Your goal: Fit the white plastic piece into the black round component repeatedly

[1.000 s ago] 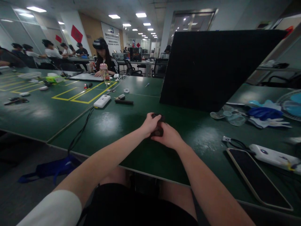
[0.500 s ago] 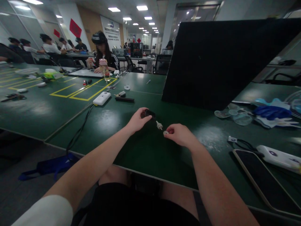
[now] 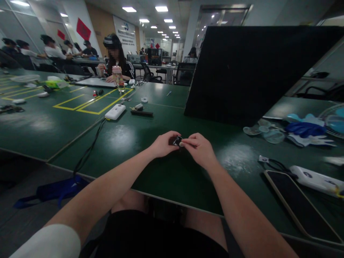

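Note:
My left hand [image 3: 164,144] is closed around a small black object [image 3: 177,139] with white marks on it, held above the green table. Its exact kind is too small to make out. My right hand [image 3: 200,147] pinches a small pale round piece [image 3: 182,144] between thumb and fingertips, right against the black object. Whether the two parts are joined I cannot tell, as the fingers cover much of both.
A large black panel [image 3: 236,75] stands beyond my hands. To the right lie a phone [image 3: 298,204], a white power bank [image 3: 314,179] and blue gloves [image 3: 305,129]. Leftward are another white power bank [image 3: 115,111] with a cable and a dark bar [image 3: 142,113]. Across the table sits a person [image 3: 120,66].
My hands have come together. The right hand moved up and left with the pale piece to the black object. The left hand turned the object, and its protruding white part no longer shows.

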Demonstrator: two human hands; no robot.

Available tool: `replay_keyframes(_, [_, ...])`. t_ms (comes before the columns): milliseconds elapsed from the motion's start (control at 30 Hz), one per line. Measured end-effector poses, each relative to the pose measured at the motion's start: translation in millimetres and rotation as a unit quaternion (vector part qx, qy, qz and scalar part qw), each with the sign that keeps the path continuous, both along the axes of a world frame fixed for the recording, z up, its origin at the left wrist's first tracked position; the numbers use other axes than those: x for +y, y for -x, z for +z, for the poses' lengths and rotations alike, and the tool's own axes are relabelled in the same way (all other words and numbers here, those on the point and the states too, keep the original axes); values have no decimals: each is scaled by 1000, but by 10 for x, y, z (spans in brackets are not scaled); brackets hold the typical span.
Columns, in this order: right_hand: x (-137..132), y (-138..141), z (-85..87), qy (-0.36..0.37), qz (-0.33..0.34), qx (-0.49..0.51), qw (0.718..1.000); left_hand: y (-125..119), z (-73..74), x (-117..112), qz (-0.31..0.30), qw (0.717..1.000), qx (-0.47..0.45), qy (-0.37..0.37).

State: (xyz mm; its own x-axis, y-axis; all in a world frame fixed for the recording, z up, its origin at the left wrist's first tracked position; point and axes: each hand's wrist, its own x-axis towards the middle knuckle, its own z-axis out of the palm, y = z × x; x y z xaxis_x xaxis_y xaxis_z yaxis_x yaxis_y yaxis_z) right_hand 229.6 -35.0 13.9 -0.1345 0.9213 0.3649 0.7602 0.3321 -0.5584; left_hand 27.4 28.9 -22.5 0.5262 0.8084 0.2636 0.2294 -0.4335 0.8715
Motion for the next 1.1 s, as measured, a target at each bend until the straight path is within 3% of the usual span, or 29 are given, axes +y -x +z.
replay_keyframes(133, [3, 28, -7, -46, -29, -33, 998, -18, 3, -14, -11, 1000, 13, -6])
replay_keyframes(300, [34, -63, 26, -75, -97, -20, 992, 12, 47, 14, 33, 999, -8, 5])
replay_keyframes(533, [154, -124, -114, 13, -170, -101, 980, 37, 81, 14, 76, 997, 19, 8])
replay_keyframes(667, [219, -184, -194, 87, -136, -162, 974, 55, 126, -30, 101, 993, 60, -19])
replay_keyframes(833, [145, -146, -119, 53, -142, -86, 985, 57, 142, -66, 110, 988, 97, -44])
replay_keyframes(967, [55, -59, -30, 4, -91, 8, 996, 50, 154, -79, 126, 978, 134, -97])
replay_keyframes(1100, [33, -38, -6, 24, -72, 81, 994, 41, 184, -101, 116, 973, 155, -126])
